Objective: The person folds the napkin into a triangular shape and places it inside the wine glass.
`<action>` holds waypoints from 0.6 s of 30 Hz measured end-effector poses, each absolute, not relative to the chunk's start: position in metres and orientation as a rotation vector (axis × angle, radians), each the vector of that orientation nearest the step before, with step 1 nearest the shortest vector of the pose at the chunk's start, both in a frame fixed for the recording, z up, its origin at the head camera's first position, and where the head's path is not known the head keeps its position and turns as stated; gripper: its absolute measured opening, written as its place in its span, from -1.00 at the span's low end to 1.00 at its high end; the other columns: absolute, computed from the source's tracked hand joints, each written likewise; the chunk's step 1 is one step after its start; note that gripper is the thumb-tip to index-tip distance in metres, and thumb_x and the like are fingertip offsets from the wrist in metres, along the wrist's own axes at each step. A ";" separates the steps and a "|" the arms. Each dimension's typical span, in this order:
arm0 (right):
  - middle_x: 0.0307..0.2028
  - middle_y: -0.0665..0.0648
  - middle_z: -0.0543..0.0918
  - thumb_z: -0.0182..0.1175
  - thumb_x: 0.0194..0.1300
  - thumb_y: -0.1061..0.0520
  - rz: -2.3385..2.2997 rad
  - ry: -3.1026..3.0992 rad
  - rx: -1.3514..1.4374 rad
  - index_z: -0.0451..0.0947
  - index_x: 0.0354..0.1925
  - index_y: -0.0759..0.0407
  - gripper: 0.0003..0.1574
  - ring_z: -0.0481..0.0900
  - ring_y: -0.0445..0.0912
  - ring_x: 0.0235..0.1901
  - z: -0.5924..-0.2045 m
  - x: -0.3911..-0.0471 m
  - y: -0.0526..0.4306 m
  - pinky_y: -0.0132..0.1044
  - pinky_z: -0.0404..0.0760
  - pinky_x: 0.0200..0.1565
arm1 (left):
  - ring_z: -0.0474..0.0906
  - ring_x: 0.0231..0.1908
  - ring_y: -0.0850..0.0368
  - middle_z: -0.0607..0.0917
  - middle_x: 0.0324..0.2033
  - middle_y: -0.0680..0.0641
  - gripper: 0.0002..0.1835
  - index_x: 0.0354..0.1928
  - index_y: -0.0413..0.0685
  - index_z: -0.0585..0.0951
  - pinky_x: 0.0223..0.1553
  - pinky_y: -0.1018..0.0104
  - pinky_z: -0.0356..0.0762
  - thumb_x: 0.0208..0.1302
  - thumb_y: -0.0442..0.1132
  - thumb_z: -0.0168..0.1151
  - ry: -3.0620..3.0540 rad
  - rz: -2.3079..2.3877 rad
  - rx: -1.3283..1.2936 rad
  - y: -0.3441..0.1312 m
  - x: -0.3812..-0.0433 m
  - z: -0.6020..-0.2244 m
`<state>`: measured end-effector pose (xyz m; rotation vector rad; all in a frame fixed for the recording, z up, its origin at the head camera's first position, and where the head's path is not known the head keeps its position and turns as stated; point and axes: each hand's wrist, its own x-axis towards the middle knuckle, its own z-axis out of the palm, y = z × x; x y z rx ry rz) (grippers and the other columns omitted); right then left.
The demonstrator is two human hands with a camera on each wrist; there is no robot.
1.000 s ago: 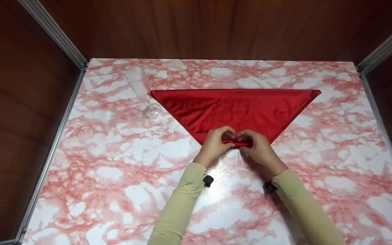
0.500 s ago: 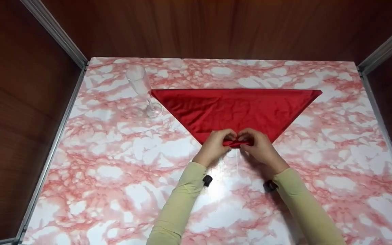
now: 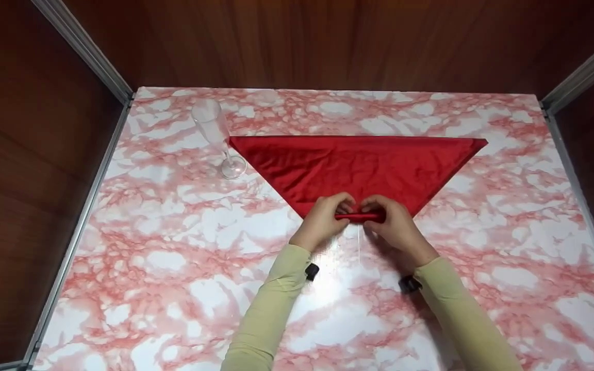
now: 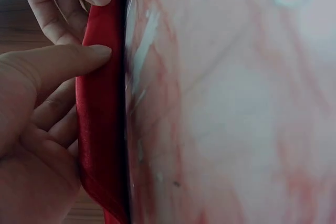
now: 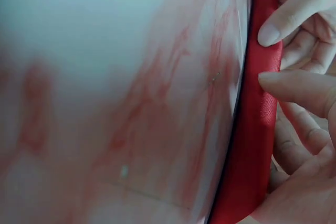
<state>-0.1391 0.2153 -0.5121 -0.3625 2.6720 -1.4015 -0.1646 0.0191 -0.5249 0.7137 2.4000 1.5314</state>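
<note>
Two hands pinch the rolled near edge of a red cloth at its middle.
The fingers of the left hand [image 3: 324, 216] and right hand [image 3: 394, 220] grip the roll, thumbs on its near side, the others curled behind. Beyond them the cloth [image 3: 348, 170] lies spread on the bench [image 3: 173, 237], widening toward its long far edge. The step looks like rolling; it would go best with both thumbs turning evenly, the roll snug, the ends drawn along with the middle, and the wrinkles at left smoothed first. A clear stemmed glass [image 3: 214, 129] stands by the far left corner; whether they touch is unclear, and a sideways tug might tip it. Farther off, a wooden panel [image 3: 348, 46] backs the bench.
</note>
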 end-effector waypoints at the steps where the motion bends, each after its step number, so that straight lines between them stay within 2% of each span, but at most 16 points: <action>1: -0.20 0.17 0.67 0.35 0.02 0.43 -1.397 2.674 -0.356 0.57 -0.06 0.24 -0.54 0.59 0.03 -0.12 -0.512 -0.139 0.215 -0.09 0.47 -0.01 | 0.61 -0.25 0.21 0.69 -0.30 -0.08 -0.66 -0.09 -0.26 0.58 -0.16 0.50 0.52 0.06 -0.61 0.26 2.398 1.529 0.708 0.018 -0.165 -0.524; 8: -0.25 0.14 0.68 0.31 0.10 0.39 -1.385 2.669 -0.294 0.58 -0.08 0.24 -0.63 0.61 -0.04 -0.19 -0.512 -0.139 0.215 -0.16 0.52 -0.13 | 0.61 -0.25 0.25 0.69 -0.31 -0.03 -0.68 -0.08 -0.21 0.59 -0.16 0.50 0.51 0.10 -0.56 0.28 2.421 1.466 0.706 0.015 -0.166 -0.522; 15: -0.25 0.15 0.68 0.29 0.17 0.35 -1.356 2.689 -0.252 0.58 -0.07 0.24 -0.69 0.60 -0.02 -0.21 -0.510 -0.139 0.214 -0.19 0.53 -0.21 | 0.60 -0.16 0.17 0.69 -0.23 -0.08 -0.65 -0.06 -0.21 0.59 -0.03 0.34 0.51 0.07 -0.55 0.34 2.430 1.509 0.716 0.014 -0.167 -0.519; 18: -0.25 0.16 0.68 0.27 0.20 0.34 -1.369 2.698 -0.239 0.58 -0.08 0.24 -0.72 0.59 -0.02 -0.22 -0.509 -0.140 0.213 -0.19 0.50 -0.20 | 0.60 -0.18 0.20 0.70 -0.25 -0.07 -0.64 -0.06 -0.24 0.59 -0.05 0.38 0.51 0.06 -0.57 0.33 2.406 1.532 0.733 0.015 -0.167 -0.518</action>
